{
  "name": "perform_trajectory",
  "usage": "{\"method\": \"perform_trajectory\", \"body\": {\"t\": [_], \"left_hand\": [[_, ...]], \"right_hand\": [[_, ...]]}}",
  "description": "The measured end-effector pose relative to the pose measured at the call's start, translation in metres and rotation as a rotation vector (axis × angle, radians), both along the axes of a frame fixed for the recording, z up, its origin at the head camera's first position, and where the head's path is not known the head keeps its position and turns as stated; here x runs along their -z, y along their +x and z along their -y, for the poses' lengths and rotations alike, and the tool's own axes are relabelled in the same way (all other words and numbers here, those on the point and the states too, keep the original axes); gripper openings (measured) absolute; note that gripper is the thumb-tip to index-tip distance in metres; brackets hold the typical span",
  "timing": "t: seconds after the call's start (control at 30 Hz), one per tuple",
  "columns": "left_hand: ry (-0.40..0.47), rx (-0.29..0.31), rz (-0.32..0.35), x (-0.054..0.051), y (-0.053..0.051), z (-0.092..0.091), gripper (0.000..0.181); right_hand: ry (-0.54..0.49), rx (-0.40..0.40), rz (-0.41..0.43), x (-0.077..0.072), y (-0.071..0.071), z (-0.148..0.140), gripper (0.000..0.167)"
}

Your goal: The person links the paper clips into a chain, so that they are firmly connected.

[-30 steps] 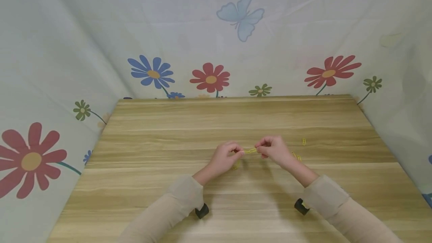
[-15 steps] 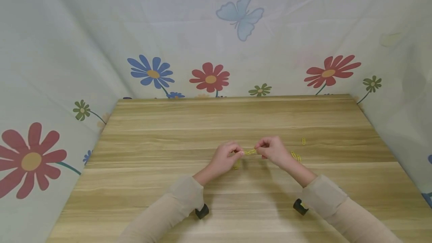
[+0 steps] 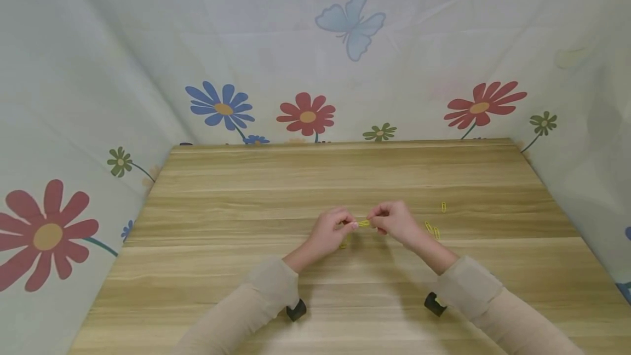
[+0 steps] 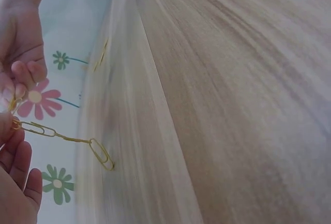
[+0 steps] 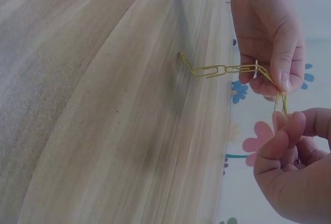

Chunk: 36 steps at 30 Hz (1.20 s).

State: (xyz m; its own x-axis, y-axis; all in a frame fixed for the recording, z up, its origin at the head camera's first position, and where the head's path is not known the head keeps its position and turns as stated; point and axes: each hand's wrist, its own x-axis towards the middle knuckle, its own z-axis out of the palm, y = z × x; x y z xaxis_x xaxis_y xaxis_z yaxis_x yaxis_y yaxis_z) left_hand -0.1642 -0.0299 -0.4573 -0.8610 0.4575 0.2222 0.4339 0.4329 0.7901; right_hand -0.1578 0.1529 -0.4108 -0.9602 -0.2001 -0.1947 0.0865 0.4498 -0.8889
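Yellow paper clips point(image 3: 363, 223) span the small gap between the two hands, just above the table. My left hand point(image 3: 329, 232) pinches the end of a linked paper-clip chain point(image 5: 209, 71), which hangs down below it; its lowest clip point(image 4: 102, 154) touches or nearly touches the table. A paper clip point(image 5: 281, 102) is pinched by my right hand point(image 5: 297, 162) between thumb and fingertips, close against the left fingertips. Whether that clip is hooked into the chain, I cannot tell; the fingers partly hide where they meet.
Several loose things lie about: one yellow paper clip point(image 3: 443, 207) right of the right hand, and two more, a clip point(image 3: 428, 227) and its neighbour point(image 3: 436, 233), by the right wrist. The wooden table point(image 3: 246, 179) meets a flowered cloth point(image 3: 404, 70) behind.
My right hand has moved slightly left, narrowing the gap to the left hand. The clips between them, stretched out in line before, now lie bunched together. My left hand has barely moved.
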Motion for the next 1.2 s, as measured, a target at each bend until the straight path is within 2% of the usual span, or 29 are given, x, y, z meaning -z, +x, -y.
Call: {"method": "perform_trajectory", "body": {"t": [0.37, 0.77, 1.0, 1.2], "left_hand": [[-0.031, 0.001, -0.048, 0.0001, -0.0001, -0.0014, 0.011], [-0.043, -0.002, -0.07, 0.0033, 0.0005, -0.0018, 0.011], [-0.044, -0.005, -0.059, 0.0014, 0.0018, -0.0023, 0.013], [-0.049, -0.001, -0.078, -0.0006, 0.0024, -0.0025, 0.012]], "right_hand": [[0.022, -0.024, -0.033, 0.0031, 0.0001, 0.0026, 0.01], [0.067, -0.045, -0.07, 0.0059, -0.0007, 0.0018, 0.008], [0.059, -0.048, -0.068, 0.0056, 0.0004, 0.0004, 0.009], [0.058, -0.04, -0.081, 0.0066, 0.0008, -0.0002, 0.009]]}}
